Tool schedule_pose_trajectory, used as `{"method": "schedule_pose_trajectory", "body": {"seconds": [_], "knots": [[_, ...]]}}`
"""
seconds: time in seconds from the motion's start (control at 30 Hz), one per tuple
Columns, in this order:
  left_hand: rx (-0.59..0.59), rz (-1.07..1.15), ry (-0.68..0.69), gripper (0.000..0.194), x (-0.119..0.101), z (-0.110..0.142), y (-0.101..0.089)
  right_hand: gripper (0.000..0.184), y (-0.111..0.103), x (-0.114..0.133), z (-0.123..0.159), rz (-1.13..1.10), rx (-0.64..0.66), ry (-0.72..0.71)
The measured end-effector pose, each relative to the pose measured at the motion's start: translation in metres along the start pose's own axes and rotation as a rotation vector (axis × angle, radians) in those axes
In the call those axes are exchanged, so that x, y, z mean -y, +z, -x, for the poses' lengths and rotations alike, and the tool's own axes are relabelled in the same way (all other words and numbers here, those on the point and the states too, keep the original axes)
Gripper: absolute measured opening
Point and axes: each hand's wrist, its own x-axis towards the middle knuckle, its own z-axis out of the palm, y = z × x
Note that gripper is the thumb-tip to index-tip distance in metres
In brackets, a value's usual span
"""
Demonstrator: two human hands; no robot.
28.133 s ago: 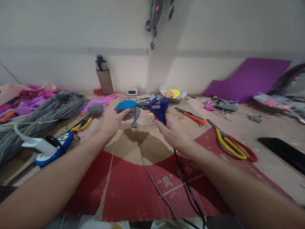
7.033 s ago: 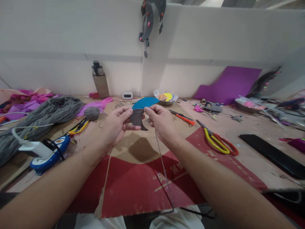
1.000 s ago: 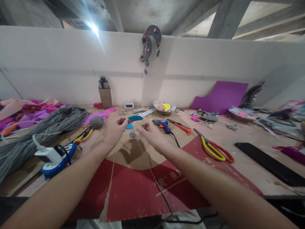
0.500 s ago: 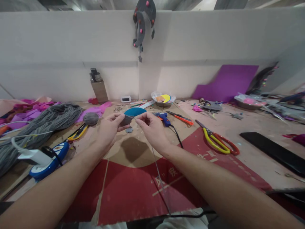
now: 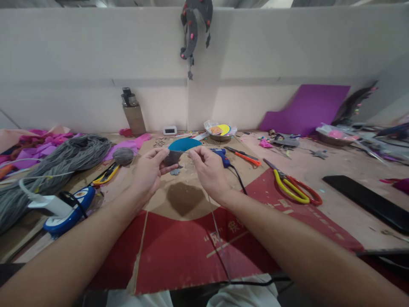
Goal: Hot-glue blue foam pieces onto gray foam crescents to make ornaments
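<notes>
My left hand (image 5: 151,169) pinches a small dark grey felt piece (image 5: 172,158) between thumb and fingers above the cardboard. Just right of it, my right hand (image 5: 208,171) is closed in a pinch at the end of a thin grey strand of yarn (image 5: 214,221), which trails below the hand toward the table's front edge. The two hands are a little apart. Behind them lies a teal-blue disc (image 5: 184,144), and a small grey felt scrap (image 5: 174,172) rests beneath the felt piece. A blue glue gun (image 5: 223,157) is partly hidden by my right hand.
Scissors (image 5: 292,187) and an orange cutter (image 5: 244,156) lie to the right, near a black case (image 5: 364,202). At left are a grey yarn skein (image 5: 76,157), a yarn ball (image 5: 123,156), a yellow cutter (image 5: 107,174) and a blue power strip (image 5: 72,211). A wall (image 5: 153,51) stands behind.
My right hand has drawn slightly away to the right from the felt piece, widening the gap. My left hand still holds the felt. The view has shifted a little.
</notes>
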Motion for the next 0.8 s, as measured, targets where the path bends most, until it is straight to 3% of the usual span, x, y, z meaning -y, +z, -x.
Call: {"method": "schedule_pose_trajectory", "body": {"seconds": [0.8], "knots": [[0.057,0.06,-0.116,0.018,0.0035,-0.002,-0.0021,0.035,-0.0033,-0.0014,-0.0011,0.073,-0.086,-0.072]]}}
